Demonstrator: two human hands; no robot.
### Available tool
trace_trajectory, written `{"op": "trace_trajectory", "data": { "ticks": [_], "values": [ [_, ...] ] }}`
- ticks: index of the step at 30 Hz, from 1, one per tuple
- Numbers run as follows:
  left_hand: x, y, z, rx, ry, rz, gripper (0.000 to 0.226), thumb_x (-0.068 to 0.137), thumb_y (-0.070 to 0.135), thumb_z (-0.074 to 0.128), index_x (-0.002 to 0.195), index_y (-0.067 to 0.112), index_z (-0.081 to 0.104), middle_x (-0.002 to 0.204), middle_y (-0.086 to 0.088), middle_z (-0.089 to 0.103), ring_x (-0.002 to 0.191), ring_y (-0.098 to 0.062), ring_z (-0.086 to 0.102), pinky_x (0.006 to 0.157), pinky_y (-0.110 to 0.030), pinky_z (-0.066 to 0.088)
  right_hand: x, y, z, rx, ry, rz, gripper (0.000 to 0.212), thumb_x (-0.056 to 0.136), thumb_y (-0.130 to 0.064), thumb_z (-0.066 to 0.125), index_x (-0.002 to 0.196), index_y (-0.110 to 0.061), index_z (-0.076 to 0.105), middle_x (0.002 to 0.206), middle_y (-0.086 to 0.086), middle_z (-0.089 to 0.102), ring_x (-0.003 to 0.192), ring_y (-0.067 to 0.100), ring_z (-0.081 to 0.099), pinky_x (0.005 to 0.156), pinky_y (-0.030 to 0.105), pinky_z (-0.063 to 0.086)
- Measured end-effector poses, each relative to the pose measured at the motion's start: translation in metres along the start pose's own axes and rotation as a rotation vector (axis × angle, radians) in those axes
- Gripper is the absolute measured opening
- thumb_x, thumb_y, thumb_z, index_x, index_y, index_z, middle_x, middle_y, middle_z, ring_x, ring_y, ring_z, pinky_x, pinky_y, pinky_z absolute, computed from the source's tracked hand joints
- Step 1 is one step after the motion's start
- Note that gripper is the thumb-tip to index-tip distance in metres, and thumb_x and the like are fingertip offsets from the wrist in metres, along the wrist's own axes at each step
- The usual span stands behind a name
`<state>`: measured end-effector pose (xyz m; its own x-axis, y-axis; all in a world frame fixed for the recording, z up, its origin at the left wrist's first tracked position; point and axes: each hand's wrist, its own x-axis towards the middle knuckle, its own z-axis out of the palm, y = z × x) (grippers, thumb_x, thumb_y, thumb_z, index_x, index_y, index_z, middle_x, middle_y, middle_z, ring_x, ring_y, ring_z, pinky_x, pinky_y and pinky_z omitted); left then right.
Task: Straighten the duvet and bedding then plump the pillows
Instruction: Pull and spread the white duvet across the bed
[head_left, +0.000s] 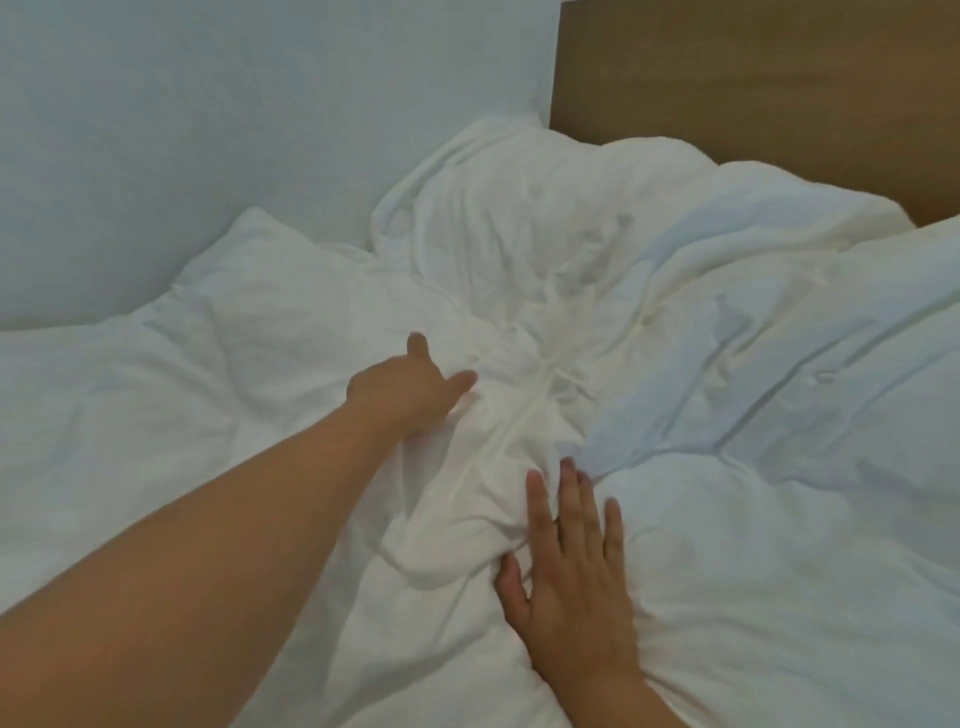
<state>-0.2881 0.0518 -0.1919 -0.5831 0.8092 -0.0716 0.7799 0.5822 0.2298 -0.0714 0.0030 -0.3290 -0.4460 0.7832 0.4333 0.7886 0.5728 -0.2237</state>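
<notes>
One duvet (675, 364), one headboard (753, 78), two hands: left hand (410, 384), right hand (571, 582).

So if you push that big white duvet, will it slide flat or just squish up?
Probably squish. The duvet looks soft and floppy: it is bunched into folds between the left hand and right hand. It looks puffy, so likely light for its size.

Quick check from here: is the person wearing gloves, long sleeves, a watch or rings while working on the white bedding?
No. Both the left hand and the right hand are bare, with no gloves. Both forearms are uncovered as far as the frame shows, so no sleeves appear. No watch, bracelet or rings are visible.
</notes>
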Motion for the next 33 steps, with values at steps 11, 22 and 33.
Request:
{"op": "trace_trajectory", "data": {
  "ticks": [11, 22, 33],
  "values": [
    [0.034, -0.060, 0.055, -0.219, 0.080, 0.077, 0.066, 0.100, 0.046, 0.038, 0.153, 0.015, 0.014, 0.155, -0.021, 0.027, 0.143, -0.036, 0.025, 0.117, -0.046, 0.019, 0.018, 0.018, 0.016, -0.147, -0.115, 0.000, 0.063, 0.089, -0.043, 0.035, 0.148, -0.024, 0.041, 0.156, 0.004, 0.034, 0.145, 0.028, 0.029, 0.117, 0.053, 0.014],
    [-0.143, -0.161, 0.012, 0.296, -0.389, 0.049, 0.060, 0.096, 0.056, 0.027, 0.152, 0.037, 0.017, 0.163, 0.006, 0.006, 0.145, -0.035, 0.020, 0.117, -0.053, 0.012, 0.125, -0.119, -0.083, -0.069, -0.135, -0.181, 0.025, 0.089, -0.025, 0.042, 0.095, -0.014, 0.064, 0.089, 0.007, 0.068, 0.080, 0.030, 0.064, 0.068, 0.033, 0.041],
    [0.072, -0.265, -0.043, -0.028, -0.043, -0.244, 0.074, 0.086, 0.079, 0.018, 0.148, 0.050, -0.009, 0.160, -0.007, 0.016, 0.144, -0.033, 0.017, 0.113, -0.060, 0.011, 0.112, -0.180, 0.100, -0.075, -0.183, -0.263, 0.063, 0.098, -0.048, 0.021, 0.154, -0.021, 0.026, 0.160, 0.014, 0.021, 0.148, 0.030, 0.021, 0.115, 0.059, 0.016]
  ]
}}
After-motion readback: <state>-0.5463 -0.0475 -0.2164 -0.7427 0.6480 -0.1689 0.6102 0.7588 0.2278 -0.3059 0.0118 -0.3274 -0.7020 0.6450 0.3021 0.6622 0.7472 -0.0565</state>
